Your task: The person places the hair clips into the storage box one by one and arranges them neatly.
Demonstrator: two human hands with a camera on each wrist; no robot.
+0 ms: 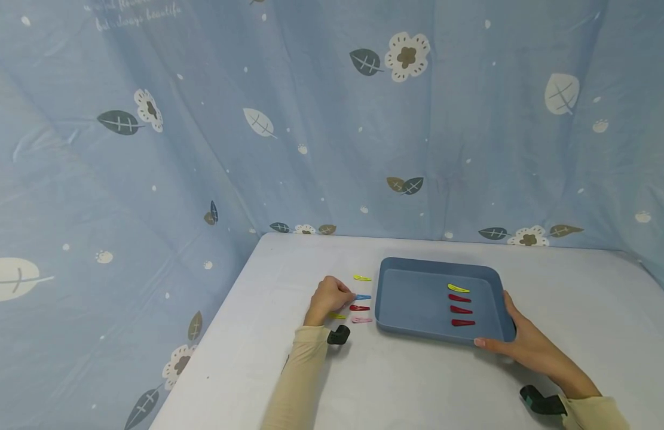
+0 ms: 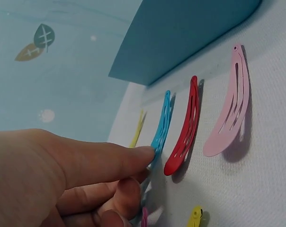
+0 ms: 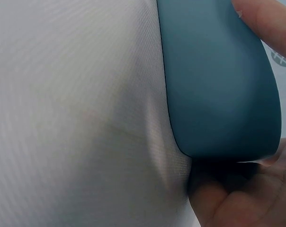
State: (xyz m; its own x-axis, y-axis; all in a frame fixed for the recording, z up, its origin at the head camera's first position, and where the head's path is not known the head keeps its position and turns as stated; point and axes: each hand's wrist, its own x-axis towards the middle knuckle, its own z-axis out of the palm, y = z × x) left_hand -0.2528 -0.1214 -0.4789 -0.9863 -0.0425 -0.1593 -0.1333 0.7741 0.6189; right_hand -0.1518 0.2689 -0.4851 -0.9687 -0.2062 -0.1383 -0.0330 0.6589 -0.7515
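Note:
My left hand pinches the wide end of a blue snap hair clip between thumb and finger, just above the white table. Beside it lie a red hair clip and a pink hair clip, with a yellow hair clip farther back. Another yellow clip and a magenta clip, mostly hidden, lie near the curled fingers. My right hand grips the near right corner of the blue-grey tray, thumb on its front wall, fingers around its right side.
Inside the tray, toward its right, a yellow clip lies in a column with three red clips. A white cloth covers the table. Blue patterned curtains hang behind and to the left of it.

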